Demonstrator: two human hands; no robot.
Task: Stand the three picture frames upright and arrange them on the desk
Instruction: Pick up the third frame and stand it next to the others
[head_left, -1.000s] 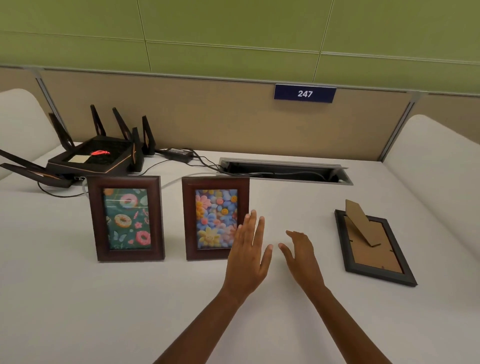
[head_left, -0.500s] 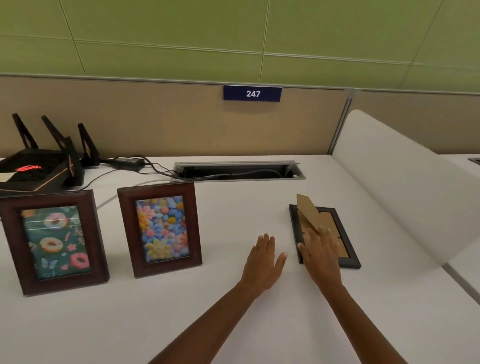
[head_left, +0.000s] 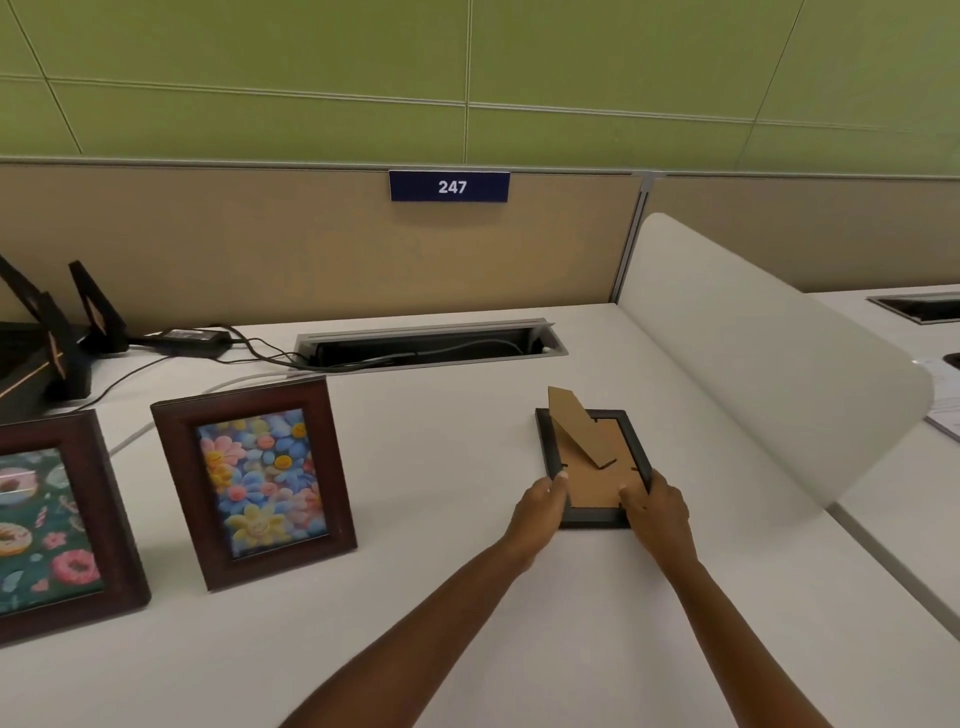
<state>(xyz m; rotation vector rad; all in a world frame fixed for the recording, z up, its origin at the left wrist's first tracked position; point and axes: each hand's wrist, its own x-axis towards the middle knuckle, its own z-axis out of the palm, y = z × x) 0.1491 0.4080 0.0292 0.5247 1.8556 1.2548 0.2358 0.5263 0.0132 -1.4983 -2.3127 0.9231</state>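
Observation:
A black picture frame (head_left: 592, 486) lies face down on the white desk (head_left: 441, 597), its brown cardboard stand (head_left: 579, 428) sticking up. My left hand (head_left: 537, 512) grips its near left edge and my right hand (head_left: 657, 506) grips its near right edge. Two brown wooden frames stand upright at the left: one with a flower picture (head_left: 257, 480) and one with a donut picture (head_left: 49, 525), cut off by the view's left edge.
A black router with antennas (head_left: 47, 338), a power adapter (head_left: 189, 338) and cables sit at the back left. An open cable tray (head_left: 428, 343) lies along the back. A white curved divider (head_left: 769, 374) bounds the desk on the right.
Both hands moved right from beside the flower frame to the black frame and closed on its near corners. The view shifted right.

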